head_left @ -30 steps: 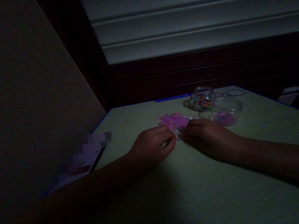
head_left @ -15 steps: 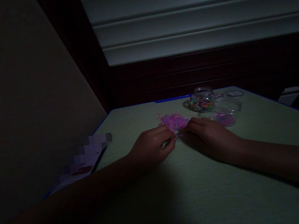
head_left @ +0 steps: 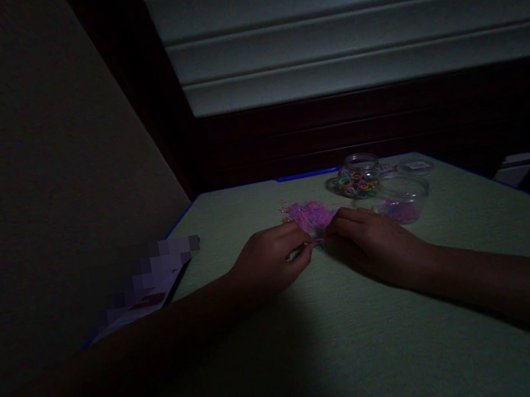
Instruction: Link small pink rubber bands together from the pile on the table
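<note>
- One left hand (head_left: 269,258), thumb and forefinger pinched; one right hand (head_left: 385,243), fingers curled, tips hidden; any hold unclear.
- One pink-purple pile of strands (head_left: 312,215), just beyond both, on one table (head_left: 368,343).
- Two clear jars: pink-filled jar (head_left: 403,197), ring-filled jar (head_left: 362,176).
- One lid (head_left: 415,166).

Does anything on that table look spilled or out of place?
Perhaps one thing: a loose pink-and-purple heap lies directly on the table, by both hands, while similar-coloured bits sit in the wider clear jar. That could look like a spill, but I can't tell. Both open jars stand upright.
</note>
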`<state>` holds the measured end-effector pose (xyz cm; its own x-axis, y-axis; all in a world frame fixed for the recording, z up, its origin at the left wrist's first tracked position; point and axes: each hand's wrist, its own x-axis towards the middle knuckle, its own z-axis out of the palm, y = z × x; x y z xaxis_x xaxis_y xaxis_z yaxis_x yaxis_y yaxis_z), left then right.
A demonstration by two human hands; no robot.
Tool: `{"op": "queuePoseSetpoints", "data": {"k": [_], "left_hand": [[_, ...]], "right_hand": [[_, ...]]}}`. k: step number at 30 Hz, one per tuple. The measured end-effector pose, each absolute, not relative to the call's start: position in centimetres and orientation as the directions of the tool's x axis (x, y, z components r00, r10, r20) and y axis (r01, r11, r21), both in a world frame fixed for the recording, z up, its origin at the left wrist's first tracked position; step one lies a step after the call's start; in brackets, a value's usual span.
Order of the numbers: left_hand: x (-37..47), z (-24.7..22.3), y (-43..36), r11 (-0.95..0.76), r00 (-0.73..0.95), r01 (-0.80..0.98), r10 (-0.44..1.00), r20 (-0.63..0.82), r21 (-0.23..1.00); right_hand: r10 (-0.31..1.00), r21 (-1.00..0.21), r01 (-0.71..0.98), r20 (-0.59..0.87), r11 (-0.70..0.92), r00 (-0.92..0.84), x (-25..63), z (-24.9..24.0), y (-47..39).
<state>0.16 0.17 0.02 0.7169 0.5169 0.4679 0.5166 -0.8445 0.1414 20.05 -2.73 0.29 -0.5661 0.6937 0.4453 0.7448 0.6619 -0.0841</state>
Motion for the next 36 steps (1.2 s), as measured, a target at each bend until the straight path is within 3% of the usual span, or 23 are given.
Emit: {"op": "queuePoseSetpoints", "data": {"k": [36], "left_hand": [[0.16,0.14,0.11,-0.851,0.722,0.504,0.508,0.469,0.146]], "right_hand": [[0.669,-0.034,0.739,0.455,0.673,-0.588,19.99,0.4,-2.88]]}}
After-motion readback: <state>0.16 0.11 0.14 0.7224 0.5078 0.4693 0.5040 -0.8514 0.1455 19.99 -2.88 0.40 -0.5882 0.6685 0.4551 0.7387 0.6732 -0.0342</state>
